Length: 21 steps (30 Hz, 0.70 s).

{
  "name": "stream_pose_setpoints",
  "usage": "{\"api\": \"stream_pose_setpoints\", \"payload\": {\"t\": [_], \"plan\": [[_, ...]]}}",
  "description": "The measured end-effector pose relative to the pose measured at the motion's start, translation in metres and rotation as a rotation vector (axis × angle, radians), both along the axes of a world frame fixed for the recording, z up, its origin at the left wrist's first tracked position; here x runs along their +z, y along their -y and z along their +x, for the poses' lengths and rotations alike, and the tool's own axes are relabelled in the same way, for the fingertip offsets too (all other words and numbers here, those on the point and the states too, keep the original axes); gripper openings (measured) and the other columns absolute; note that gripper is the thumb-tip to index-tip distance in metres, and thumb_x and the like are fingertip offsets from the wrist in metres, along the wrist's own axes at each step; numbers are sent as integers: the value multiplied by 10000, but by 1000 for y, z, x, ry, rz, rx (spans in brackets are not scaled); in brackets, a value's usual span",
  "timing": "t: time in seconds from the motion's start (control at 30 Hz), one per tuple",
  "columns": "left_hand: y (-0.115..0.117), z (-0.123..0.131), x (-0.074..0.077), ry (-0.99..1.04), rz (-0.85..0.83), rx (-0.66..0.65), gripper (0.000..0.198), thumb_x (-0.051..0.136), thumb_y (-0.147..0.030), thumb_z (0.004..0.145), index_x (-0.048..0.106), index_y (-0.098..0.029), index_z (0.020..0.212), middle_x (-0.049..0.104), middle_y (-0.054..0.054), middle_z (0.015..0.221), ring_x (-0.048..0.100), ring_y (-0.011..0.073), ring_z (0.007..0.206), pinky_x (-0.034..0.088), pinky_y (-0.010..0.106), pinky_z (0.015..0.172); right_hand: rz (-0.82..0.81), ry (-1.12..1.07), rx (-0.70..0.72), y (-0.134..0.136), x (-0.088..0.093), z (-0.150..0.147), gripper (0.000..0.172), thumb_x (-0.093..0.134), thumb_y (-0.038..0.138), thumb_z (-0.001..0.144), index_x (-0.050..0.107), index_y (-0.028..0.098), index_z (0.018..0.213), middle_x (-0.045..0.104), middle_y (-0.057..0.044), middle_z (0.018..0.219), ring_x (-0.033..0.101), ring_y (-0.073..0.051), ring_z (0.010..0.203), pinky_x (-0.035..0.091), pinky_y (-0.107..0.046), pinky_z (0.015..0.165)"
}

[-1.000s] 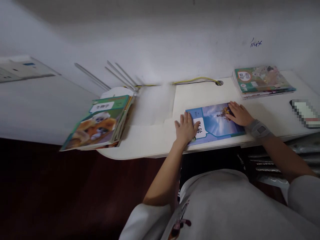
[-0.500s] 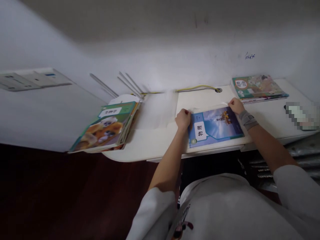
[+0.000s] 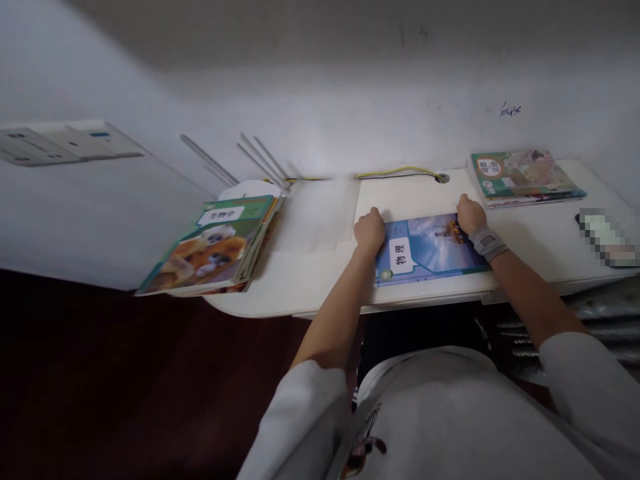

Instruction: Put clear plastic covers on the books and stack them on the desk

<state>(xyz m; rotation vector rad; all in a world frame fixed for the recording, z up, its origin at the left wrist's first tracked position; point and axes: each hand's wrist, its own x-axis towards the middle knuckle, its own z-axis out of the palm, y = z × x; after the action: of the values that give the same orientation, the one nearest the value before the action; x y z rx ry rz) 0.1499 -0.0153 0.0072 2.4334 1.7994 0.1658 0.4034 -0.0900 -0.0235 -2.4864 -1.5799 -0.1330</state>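
Note:
A blue textbook (image 3: 430, 252) with a white label lies flat on the white desk (image 3: 310, 280) in front of me. My left hand (image 3: 369, 231) is curled at the book's far left corner, fingers closed on its edge. My right hand (image 3: 470, 213), with a grey band on the wrist, is curled at the far right corner in the same way. What the fingers pinch there is too small to make out; it may be a clear cover over the book.
A stack of books (image 3: 210, 247) with an animal cover sits at the desk's left end. Another stack (image 3: 523, 175) lies at the back right. A yellow cable (image 3: 395, 172) runs along the wall. A blurred-out object (image 3: 607, 237) lies at the right edge.
Both hands went from lying flat on the book's cover to curled at its two far corners. A clear sheet seen lifted above the book half a second ago now lies down.

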Motion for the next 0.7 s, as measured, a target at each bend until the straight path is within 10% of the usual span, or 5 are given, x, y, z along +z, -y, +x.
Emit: {"api": "stream_pose_setpoints", "payload": {"t": [0.17, 0.3, 0.7], "plan": [[42, 27, 13, -48, 145, -126, 528, 285, -282, 983, 299, -75, 1468, 399, 219, 1491, 344, 331, 1395, 305, 501, 1105, 24, -19, 8, 0, 1, 1, 311, 305, 150, 946, 526, 55, 1143, 685, -236, 1020, 634, -300, 973, 455, -367, 791], [76, 50, -3, -62, 27, -264, 719, 161, -532, 979, 285, -36, 1485, 276, 217, 1557, 194, 348, 1460, 209, 575, 1143, 23, -31, 9, 2, 3, -2, 335, 306, 149, 925, 521, 42, 1160, 685, -239, 1030, 637, -306, 956, 459, -380, 784], [77, 48, -26, -13, 2, -295, 728, 180, -550, 956, 269, -85, 1509, 242, 178, 1579, 194, 376, 1453, 153, 630, 1136, 39, 84, 144, 8, 39, -16, 357, 353, 187, 945, 535, 63, 1227, 564, -259, 1256, 565, -336, 1107, 437, -454, 894]]}}
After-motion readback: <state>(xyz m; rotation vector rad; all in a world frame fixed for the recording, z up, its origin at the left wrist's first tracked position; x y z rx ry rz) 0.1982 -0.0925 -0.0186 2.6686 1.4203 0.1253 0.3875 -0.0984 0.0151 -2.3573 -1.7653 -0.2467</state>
